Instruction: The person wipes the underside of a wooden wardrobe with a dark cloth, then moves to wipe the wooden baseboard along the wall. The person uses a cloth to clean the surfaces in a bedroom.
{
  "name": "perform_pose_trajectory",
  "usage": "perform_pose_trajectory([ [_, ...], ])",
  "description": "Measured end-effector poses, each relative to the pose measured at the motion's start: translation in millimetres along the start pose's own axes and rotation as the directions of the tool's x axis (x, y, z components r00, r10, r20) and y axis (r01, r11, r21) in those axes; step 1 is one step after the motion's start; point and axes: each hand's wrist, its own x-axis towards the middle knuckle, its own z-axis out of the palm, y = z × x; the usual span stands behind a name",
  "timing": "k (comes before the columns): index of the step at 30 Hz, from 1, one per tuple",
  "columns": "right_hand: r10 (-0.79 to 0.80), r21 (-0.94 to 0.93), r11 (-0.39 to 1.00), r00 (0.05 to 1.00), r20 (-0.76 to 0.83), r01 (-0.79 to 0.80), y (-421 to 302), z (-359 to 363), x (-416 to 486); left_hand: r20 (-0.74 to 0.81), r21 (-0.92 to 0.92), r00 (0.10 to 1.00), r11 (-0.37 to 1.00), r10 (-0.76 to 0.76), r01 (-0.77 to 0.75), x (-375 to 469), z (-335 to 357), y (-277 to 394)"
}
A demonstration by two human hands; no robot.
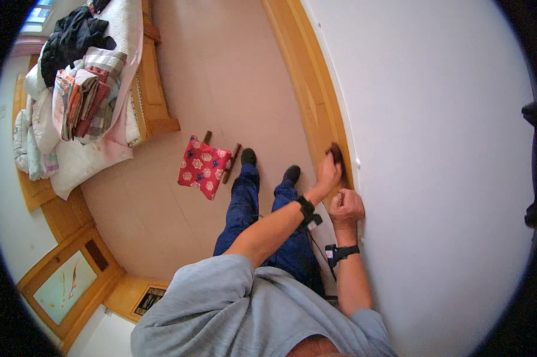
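My left hand (329,173) is closed around a small dark brown object (335,154), blurred and partly covered by my fingers, so its kind cannot be told. The object is over the long varnished wooden board (317,105) that runs along the foot of the white wall. Just below it in the picture, my right hand (347,207) forms a fist beside the wall, close to the end of the board. Nothing shows in the right hand's curled fingers. Both wrists wear black straps with small devices.
Left of my feet stands a low stool with a red flowered cushion (203,166). A wooden bed (154,96) at the upper left bears folded bedding (85,96) and a black garment (74,38). Wooden cabinet (63,285) at lower left. White wall (438,156) rises close on my right.
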Motion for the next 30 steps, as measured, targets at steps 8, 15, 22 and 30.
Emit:
perform_pose_trajectory([
  [8,0.027,-0.086,0.996,0.999,0.024,-0.025,-0.6,-1.4,0.1,-0.421,-0.06,0.847,0.922,0.325,-0.383,112.9,-73.6,63.3],
  [15,-0.036,-0.101,0.994,0.997,-0.069,0.029,-1.1,1.9,5.8,-0.268,-0.108,0.96,0.987,0.082,-0.115,107.2,-70.3,81.9],
  [22,0.099,-0.162,0.983,0.994,0.041,-0.091,-5.8,-8.3,7.6,0.145,-0.14,0.987,0.989,0.064,-0.043,39.9,-45.2,39.8],
  [30,0.069,-0.213,0.973,0.994,-0.085,-0.086,-7.4,-7.1,6.9,-0.051,-0.522,0.986,0.837,0.161,-0.164,180.2,-153.2,131.8],
])
